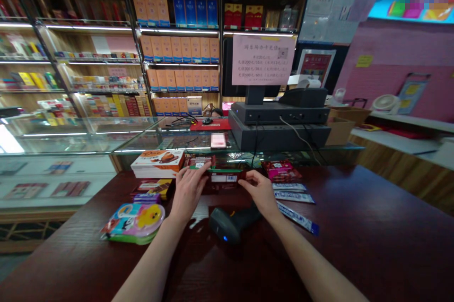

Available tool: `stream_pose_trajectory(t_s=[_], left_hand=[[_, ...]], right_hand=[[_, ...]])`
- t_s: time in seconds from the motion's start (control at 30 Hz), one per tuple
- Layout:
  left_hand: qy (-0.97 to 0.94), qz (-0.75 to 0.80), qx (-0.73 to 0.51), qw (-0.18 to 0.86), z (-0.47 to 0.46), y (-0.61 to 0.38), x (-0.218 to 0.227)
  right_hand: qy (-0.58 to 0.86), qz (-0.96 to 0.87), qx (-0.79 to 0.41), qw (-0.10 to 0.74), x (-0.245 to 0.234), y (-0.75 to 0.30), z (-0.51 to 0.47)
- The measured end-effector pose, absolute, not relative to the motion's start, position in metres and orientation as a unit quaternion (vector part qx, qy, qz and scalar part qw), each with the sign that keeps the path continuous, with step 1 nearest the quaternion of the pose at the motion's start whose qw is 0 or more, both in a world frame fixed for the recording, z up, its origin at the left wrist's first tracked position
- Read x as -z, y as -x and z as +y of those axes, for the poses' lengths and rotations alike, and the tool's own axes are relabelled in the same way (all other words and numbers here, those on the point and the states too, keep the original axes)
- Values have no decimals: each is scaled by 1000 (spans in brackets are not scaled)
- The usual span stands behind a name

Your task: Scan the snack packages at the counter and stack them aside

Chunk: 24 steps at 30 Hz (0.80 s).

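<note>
A flat, dark red box with a green upper edge and a white barcode label stands on its side between my hands. My right hand pinches its right end between thumb and fingers. At the left end, my left hand grips the box, its fingers reaching over toward the top. A black handheld barcode scanner with a small blue light lies on the dark wooden counter, just in front of the box. Behind my left fingers is another packet, partly hidden.
At left are a white and orange box, a yellow chocolate packet, a purple packet and a colourful duck-pattern pack. Right lie a magenta packet and several blue-white sticks. A cash register stands behind on a glass case.
</note>
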<state>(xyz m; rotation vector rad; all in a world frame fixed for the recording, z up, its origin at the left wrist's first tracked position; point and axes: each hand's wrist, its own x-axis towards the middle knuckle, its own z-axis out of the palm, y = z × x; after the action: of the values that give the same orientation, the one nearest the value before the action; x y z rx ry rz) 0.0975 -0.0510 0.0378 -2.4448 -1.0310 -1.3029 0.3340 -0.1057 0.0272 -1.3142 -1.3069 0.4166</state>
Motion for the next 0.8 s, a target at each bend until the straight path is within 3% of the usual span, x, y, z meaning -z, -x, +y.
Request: stream_pose_trajectory(t_s=[0.8], left_hand=[[800, -343, 486, 83, -61, -85, -45]], right_hand=[[506, -701, -47, 500, -45, -323, -121]])
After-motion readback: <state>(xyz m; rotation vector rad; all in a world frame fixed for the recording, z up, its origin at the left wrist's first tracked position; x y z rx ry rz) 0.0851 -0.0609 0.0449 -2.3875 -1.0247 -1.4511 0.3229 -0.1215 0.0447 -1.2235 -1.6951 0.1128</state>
